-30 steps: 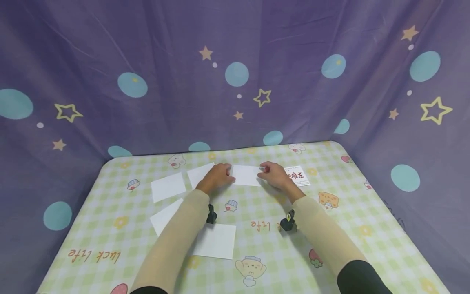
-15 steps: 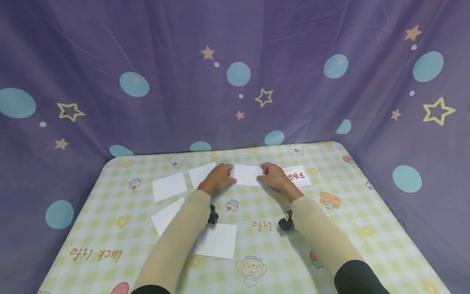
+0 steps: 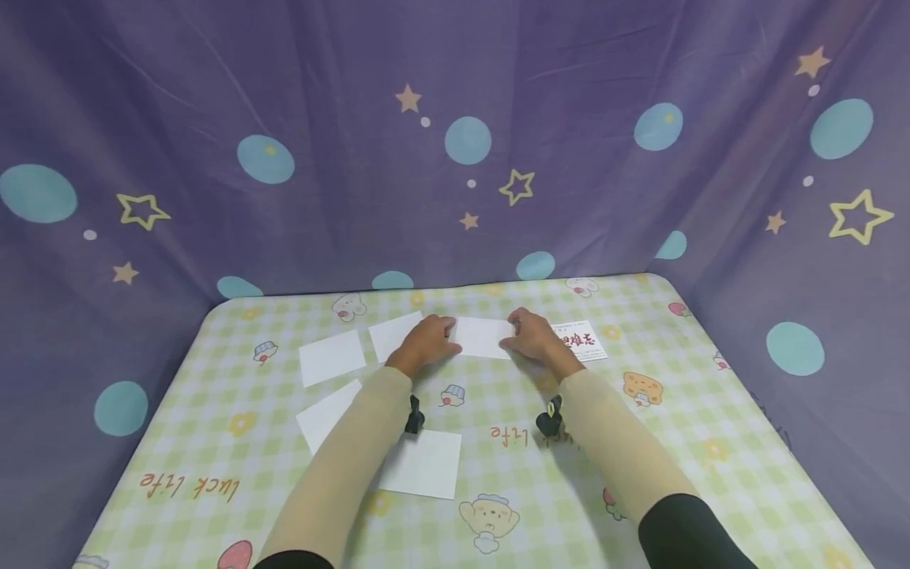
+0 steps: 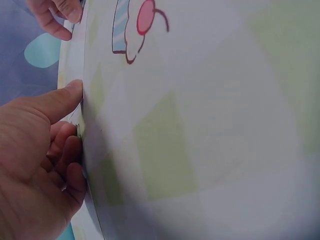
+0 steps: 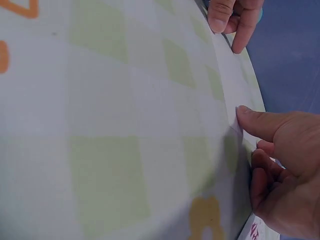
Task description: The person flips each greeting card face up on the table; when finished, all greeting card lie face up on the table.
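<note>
A white paper square [image 3: 483, 337] lies on the green checked tablecloth [image 3: 675, 411] near the table's far edge. My left hand [image 3: 444, 336] grips its left edge, and my right hand [image 3: 510, 336] grips its right edge. In the left wrist view the left hand [image 4: 75, 107] has its thumb on the paper's edge [image 4: 70, 60] with the fingers curled below. The right wrist view shows the right hand [image 5: 247, 130] with its thumb tip on the paper's near corner [image 5: 235, 85] and the fingers curled. The opposite hand's fingertips show at the top of each wrist view.
More white sheets lie to the left [image 3: 331, 357] [image 3: 391, 332] [image 3: 327, 412], and one sits near my left forearm [image 3: 423, 464]. A printed card [image 3: 581, 341] lies just right of my right hand. A purple star-patterned curtain [image 3: 455, 197] closes in the table on three sides.
Both hands stay on the same paper square. The right hand has edged slightly left along it, and the head view has shifted a little.
</note>
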Demonstrator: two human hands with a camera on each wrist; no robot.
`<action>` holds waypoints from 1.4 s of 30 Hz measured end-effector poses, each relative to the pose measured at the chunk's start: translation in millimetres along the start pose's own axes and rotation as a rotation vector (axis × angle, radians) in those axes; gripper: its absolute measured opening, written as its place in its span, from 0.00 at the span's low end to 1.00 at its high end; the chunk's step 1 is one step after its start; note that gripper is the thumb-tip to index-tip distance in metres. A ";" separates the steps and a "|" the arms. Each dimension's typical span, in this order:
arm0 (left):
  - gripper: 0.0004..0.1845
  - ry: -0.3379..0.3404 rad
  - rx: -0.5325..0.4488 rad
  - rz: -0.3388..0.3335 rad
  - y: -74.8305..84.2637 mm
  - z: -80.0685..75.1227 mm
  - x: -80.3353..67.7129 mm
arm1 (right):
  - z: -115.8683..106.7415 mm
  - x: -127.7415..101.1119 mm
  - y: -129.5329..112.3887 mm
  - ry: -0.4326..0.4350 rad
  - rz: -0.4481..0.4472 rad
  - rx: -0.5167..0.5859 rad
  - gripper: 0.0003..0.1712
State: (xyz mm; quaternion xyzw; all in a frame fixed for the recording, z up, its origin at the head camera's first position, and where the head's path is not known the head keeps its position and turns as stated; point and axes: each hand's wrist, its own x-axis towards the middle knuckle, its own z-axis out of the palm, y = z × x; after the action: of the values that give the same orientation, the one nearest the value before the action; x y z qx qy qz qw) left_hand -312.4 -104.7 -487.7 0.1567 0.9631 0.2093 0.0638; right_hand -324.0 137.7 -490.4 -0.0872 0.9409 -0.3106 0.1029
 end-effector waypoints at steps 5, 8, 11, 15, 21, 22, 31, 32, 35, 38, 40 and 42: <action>0.14 -0.006 -0.012 0.010 -0.6 1.3 0.8 | -3.2 -1.0 -2.8 -0.028 0.013 -0.016 0.34; 0.14 -0.011 -0.005 0.014 -0.7 2.5 1.4 | -6.1 -0.8 -2.2 -0.050 0.037 -0.013 0.34; 0.16 -0.023 -0.001 0.005 0.5 2.9 1.2 | -8.6 -0.1 -2.0 -0.067 0.061 -0.010 0.36; 0.24 -0.040 0.000 -0.015 1.4 1.6 -0.4 | -8.8 3.3 -3.6 -0.081 0.072 -0.017 0.36; 0.36 -0.064 -0.010 -0.032 -0.6 1.7 -3.3 | -6.4 2.8 -8.4 -0.095 0.097 -0.043 0.37; 0.37 -0.066 -0.014 -0.031 -0.9 1.5 -3.4 | -6.2 2.3 -8.8 -0.095 0.105 -0.043 0.37; 0.35 -0.065 -0.007 -0.041 1.6 -1.4 -3.2 | -4.1 5.9 -8.6 -0.080 0.099 -0.094 0.40; 0.34 -0.066 -0.006 -0.042 1.3 -1.2 -2.7 | -3.6 6.7 -8.1 -0.073 0.092 -0.089 0.40; 0.35 -0.073 -0.004 -0.049 0.3 -0.9 -1.4 | -1.2 7.9 -6.4 -0.056 0.076 -0.062 0.41; 0.38 -0.076 0.004 -0.052 0.0 -1.0 -1.1 | 0.9 7.1 -4.7 -0.032 0.058 -0.029 0.42; 0.38 -0.075 0.013 -0.051 -0.1 -1.2 -1.1 | 2.1 5.9 -3.7 -0.015 0.047 -0.007 0.43; 0.37 -0.073 0.013 -0.050 0.0 -1.5 -1.3 | 2.7 5.1 -3.2 0.004 0.020 0.008 0.43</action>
State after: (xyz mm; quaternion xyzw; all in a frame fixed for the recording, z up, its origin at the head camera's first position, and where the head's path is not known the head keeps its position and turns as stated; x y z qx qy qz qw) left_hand -311.4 -105.8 -486.2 0.1406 0.9651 0.1956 0.1030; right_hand -327.9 132.4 -491.4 -0.0766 0.9408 -0.3132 0.1045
